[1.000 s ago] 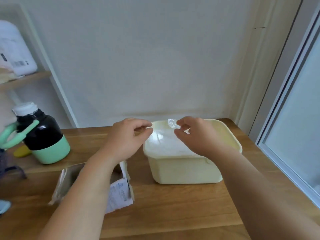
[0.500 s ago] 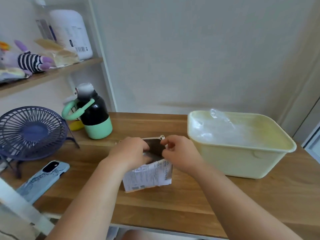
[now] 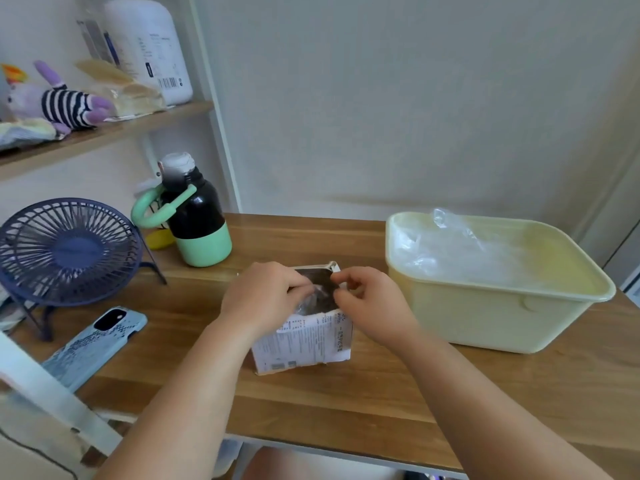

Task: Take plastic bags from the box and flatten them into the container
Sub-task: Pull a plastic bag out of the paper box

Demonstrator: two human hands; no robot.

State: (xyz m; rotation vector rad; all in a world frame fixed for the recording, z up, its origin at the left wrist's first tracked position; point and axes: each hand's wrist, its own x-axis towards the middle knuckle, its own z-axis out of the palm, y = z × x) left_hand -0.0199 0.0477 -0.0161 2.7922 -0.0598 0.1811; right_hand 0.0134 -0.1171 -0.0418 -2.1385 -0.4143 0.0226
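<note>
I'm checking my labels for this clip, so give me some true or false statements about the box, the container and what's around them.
1. The left hand and the right hand are both at the open top of the box. True.
2. The container is empty. False: plastic bags lie in it.
3. The phone lies on the table, left of the box. True.
4. The bottle stands inside the container. False: it stands on the table beside the fan.
5. The left hand pinches a clear bag at the box's opening. True.
</note>
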